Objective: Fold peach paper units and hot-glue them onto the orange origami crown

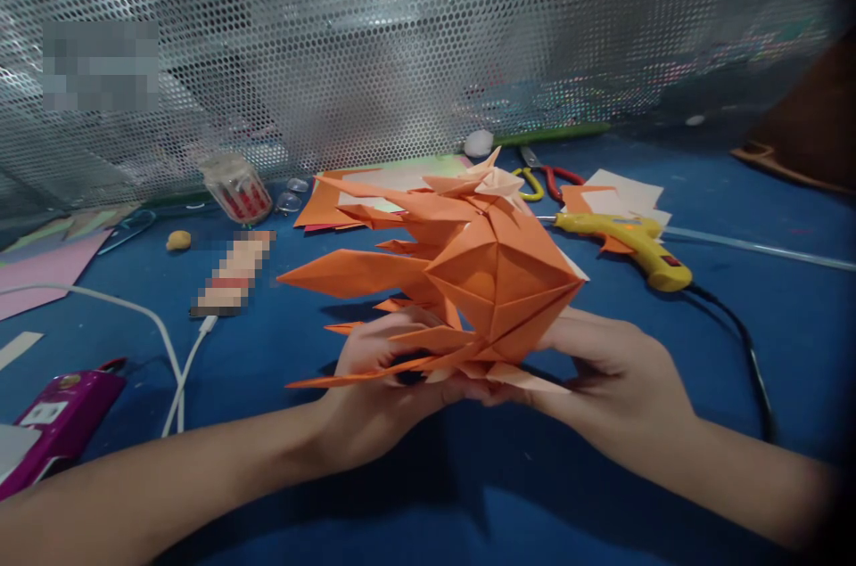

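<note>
An orange folded-paper origami model (498,281), with a faceted round body and pointed paper spikes reaching left, is held up above the blue tabletop. My left hand (391,370) grips it from below on the left, the fingers partly hidden by the spikes. My right hand (602,361) is closed on its lower right side, the fingertips tucked under the paper. Both hands meet beneath the model. Paler orange points (498,178) stick up at its top.
A yellow glue gun (621,236) lies right with its black cord. Behind are scissors (552,178), paper sheets (348,209) and a jar (237,187) with red contents. At left are a white cable (157,316), a purple object (73,406) and a perforated metal screen (374,40) across the back.
</note>
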